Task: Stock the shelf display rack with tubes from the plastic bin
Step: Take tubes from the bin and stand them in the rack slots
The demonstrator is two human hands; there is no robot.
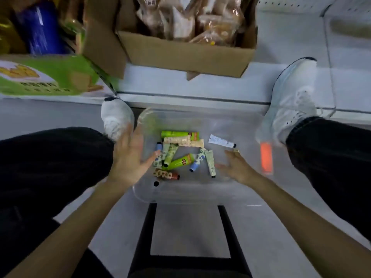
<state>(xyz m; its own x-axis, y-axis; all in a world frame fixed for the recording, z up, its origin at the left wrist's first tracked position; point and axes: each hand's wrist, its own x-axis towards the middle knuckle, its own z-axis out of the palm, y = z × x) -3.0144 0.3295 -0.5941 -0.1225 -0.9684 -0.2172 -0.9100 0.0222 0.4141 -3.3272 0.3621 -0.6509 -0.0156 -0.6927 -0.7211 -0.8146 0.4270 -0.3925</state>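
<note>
Two bare forearms reach forward over a black stool frame (144,237) toward the plastic bin (190,199), which sits on the floor between the person's white shoes. The tubes (178,155) lie loose on the bin's bottom, heaped toward its left half. Both hands are over the bin, holding nothing. The left hand (130,159) hangs above the bin's left wall with its fingers straight and spread, its thumb reaching toward the floral tubes (167,154) at the left edge of the heap; blur makes it impossible to tell whether it touches them. The right hand (239,167) is over the bin's right half, fingers relaxed and apart, with its fingertips just beside a pale green tube (211,164). That tube's long axis runs from the bin's far side to its near side, dark cap toward the person, so it lies across the line of the fingers. A white tube (220,140) lies alone farther back in the right half, its long axis left to right with the black cap on the right. Judging by this, each hand has a pick close by, with the right hand best set for the pale green tube. Beyond the bin a cardboard box (180,51) of packets stands on the bottom shelf (200,81). The display rack cannot be made out with certainty.
</note>
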